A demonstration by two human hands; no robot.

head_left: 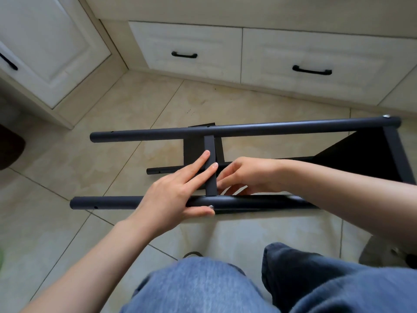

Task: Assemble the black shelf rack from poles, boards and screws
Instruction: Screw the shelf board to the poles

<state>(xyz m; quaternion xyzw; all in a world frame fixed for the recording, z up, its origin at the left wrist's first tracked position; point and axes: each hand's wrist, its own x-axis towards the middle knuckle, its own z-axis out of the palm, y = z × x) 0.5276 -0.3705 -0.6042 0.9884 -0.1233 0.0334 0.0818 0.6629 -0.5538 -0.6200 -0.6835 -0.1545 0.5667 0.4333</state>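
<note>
The black shelf rack lies on its side on the tiled floor. Its far pole [158, 132] and near pole [108, 202] run left to right. A black board edge [209, 145] spans between them in the middle, and a second board [365, 152] sits at the right end. A third pole [162, 171] shows lower down. My left hand [178, 195] lies over the near pole, fingers straight against the middle board and thumb under the pole beside a silver screw [211, 207]. My right hand [246, 175] reaches behind the middle board with curled fingers; what they hold is hidden.
White cabinet drawers with black handles [312, 70] stand along the far side, and a cabinet door [45, 46] at the left. A silver screw head [228, 116] sits at the far pole's right end. My knees in blue jeans [203, 288] fill the bottom.
</note>
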